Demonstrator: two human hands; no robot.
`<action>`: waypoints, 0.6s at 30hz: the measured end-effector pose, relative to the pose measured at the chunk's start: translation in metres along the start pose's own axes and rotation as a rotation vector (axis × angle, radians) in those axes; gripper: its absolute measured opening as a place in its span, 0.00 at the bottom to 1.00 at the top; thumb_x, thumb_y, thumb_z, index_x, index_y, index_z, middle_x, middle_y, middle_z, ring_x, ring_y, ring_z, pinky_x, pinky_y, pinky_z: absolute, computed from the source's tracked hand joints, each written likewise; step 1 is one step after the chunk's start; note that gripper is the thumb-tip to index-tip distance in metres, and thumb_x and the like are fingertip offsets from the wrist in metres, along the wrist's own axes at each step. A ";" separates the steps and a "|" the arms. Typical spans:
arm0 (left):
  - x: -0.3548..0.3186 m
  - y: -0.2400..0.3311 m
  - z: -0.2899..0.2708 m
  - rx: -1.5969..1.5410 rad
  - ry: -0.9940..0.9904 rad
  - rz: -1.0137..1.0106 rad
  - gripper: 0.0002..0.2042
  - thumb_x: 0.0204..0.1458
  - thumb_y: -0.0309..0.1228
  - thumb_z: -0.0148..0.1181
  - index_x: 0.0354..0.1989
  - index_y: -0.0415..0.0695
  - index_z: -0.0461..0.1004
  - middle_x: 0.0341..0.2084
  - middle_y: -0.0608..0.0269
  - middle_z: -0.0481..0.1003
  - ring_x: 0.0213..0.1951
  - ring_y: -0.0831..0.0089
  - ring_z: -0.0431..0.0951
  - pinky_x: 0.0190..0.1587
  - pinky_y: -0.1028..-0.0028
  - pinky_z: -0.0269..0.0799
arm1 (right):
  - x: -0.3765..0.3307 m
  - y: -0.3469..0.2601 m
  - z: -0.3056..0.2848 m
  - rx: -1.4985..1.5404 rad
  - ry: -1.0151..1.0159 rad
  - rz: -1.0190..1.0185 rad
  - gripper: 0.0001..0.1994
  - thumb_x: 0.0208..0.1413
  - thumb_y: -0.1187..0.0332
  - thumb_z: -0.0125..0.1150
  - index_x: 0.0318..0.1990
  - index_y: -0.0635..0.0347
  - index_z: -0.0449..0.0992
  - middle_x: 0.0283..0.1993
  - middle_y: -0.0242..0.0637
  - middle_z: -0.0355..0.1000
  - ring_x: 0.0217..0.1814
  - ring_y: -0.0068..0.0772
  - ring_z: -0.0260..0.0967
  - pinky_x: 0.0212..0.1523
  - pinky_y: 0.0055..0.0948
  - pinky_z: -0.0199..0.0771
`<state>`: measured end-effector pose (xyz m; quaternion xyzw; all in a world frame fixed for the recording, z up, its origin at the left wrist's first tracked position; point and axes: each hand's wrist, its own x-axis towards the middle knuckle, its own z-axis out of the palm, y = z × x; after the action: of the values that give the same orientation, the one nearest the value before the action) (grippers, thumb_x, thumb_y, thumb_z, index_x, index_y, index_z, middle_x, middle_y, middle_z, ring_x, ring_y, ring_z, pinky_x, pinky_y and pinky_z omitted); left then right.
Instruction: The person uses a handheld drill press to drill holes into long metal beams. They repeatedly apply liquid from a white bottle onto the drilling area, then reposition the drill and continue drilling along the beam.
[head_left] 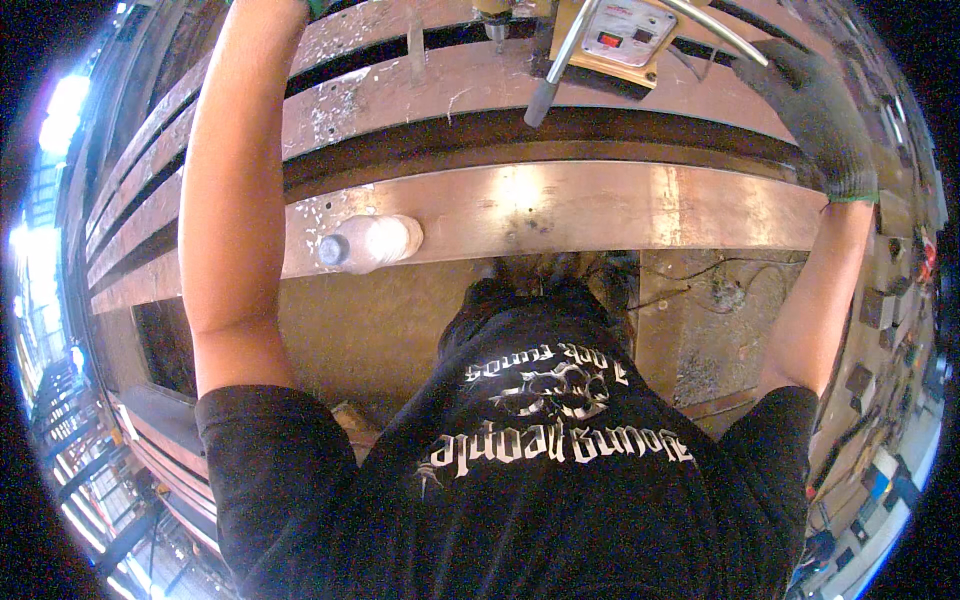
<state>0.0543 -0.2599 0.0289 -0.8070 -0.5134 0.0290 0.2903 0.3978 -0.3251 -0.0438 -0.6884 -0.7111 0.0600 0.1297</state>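
My right hand [800, 110], in a dark grey knit glove with a green cuff, is at the upper right. It meets the tip of a bare metal lever [715, 30] on a drilling machine. Its fingers are blurred and partly hidden, so I cannot tell whether they grip anything. The machine has a yellow body and a grey control panel [625, 35] with a red switch. Another lever ends in a dark grip [541, 103]. A drill chuck [496, 28] hangs left of the panel. My left arm reaches past the top edge; only a bit of green glove cuff [317, 8] shows.
Long brown steel beams [420, 85] run across in front of me, with dark gaps between them. A clear plastic bottle [372, 243] with a whitish cap lies on the nearest beam [590, 205]. Cables [690, 285] trail over the floor. Small blocks [880, 308] sit at the right.
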 end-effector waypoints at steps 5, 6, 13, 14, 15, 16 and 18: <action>-0.043 -0.001 -0.001 -1.186 0.526 -0.071 0.26 0.67 0.51 0.51 0.62 0.42 0.73 0.46 0.54 0.81 0.44 0.67 0.82 0.51 0.67 0.79 | -0.018 0.007 0.079 0.071 0.247 0.262 0.23 0.59 0.45 0.69 0.46 0.59 0.82 0.32 0.37 0.78 0.33 0.27 0.72 0.39 0.32 0.75; -0.054 -0.011 0.003 -1.251 0.564 -0.112 0.26 0.67 0.50 0.51 0.62 0.42 0.73 0.46 0.53 0.81 0.44 0.66 0.82 0.51 0.67 0.79 | -0.024 0.056 0.148 0.162 0.321 0.156 0.24 0.58 0.43 0.70 0.45 0.57 0.82 0.29 0.35 0.77 0.30 0.26 0.71 0.35 0.31 0.74; -0.117 -0.044 0.073 -1.456 0.486 -0.359 0.21 0.68 0.43 0.52 0.61 0.40 0.74 0.50 0.50 0.80 0.47 0.63 0.83 0.52 0.67 0.79 | -0.002 -0.031 0.333 0.947 0.187 0.270 0.24 0.64 0.47 0.64 0.45 0.64 0.78 0.24 0.25 0.68 0.23 0.23 0.58 0.25 0.32 0.63; -0.128 -0.045 0.082 -1.474 0.469 -0.391 0.21 0.68 0.42 0.52 0.61 0.40 0.74 0.50 0.49 0.80 0.48 0.63 0.83 0.52 0.67 0.79 | -0.003 -0.029 0.324 0.889 0.162 0.261 0.24 0.64 0.46 0.63 0.45 0.64 0.77 0.25 0.25 0.68 0.24 0.24 0.59 0.26 0.33 0.64; -0.138 -0.044 0.090 -1.490 0.444 -0.424 0.20 0.68 0.41 0.53 0.61 0.40 0.74 0.51 0.48 0.80 0.48 0.62 0.83 0.52 0.68 0.79 | -0.004 -0.027 0.314 0.834 0.139 0.254 0.25 0.64 0.45 0.63 0.44 0.64 0.77 0.25 0.26 0.68 0.24 0.24 0.60 0.27 0.34 0.65; -0.150 -0.044 0.095 -1.497 0.412 -0.478 0.20 0.68 0.39 0.53 0.61 0.39 0.74 0.51 0.48 0.80 0.49 0.62 0.83 0.52 0.68 0.79 | -0.009 -0.020 0.290 0.745 0.115 0.220 0.26 0.64 0.44 0.63 0.43 0.64 0.77 0.25 0.27 0.69 0.25 0.25 0.62 0.28 0.35 0.66; -0.178 -0.038 0.104 -1.525 0.327 -0.595 0.20 0.69 0.38 0.52 0.62 0.39 0.73 0.54 0.49 0.79 0.51 0.62 0.82 0.54 0.67 0.77 | -0.020 -0.003 0.240 0.587 0.100 0.179 0.27 0.63 0.42 0.62 0.42 0.64 0.78 0.26 0.32 0.70 0.28 0.28 0.66 0.31 0.37 0.69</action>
<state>-0.0963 -0.3530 -0.0826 -0.6071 -0.5352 -0.5220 -0.2693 0.3312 -0.3223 -0.2752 -0.6836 -0.5926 0.2401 0.3521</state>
